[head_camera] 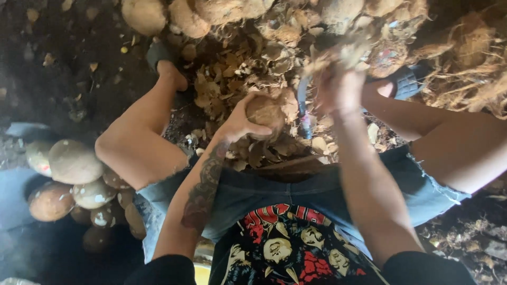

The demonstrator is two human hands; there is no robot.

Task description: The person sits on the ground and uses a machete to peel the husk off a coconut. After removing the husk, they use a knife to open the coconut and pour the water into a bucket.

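I sit with my knees apart over a heap of brown husk scraps (232,84). My left hand (240,124) grips a round husked coconut (265,112) held just above the scraps. My right hand (340,89), blurred, is closed on a tuft of pale husk fibre (338,55) above and to the right of the coconut. A blue-handled tool (303,113) stands upright between my hands, mostly hidden.
Several peeled coconuts (74,163) lie piled at my left, beside my left knee. Unpeeled fibrous coconuts (222,10) line the top edge, with loose fibre (470,74) at the right. My feet in dark sandals (158,53) rest on dark ground.
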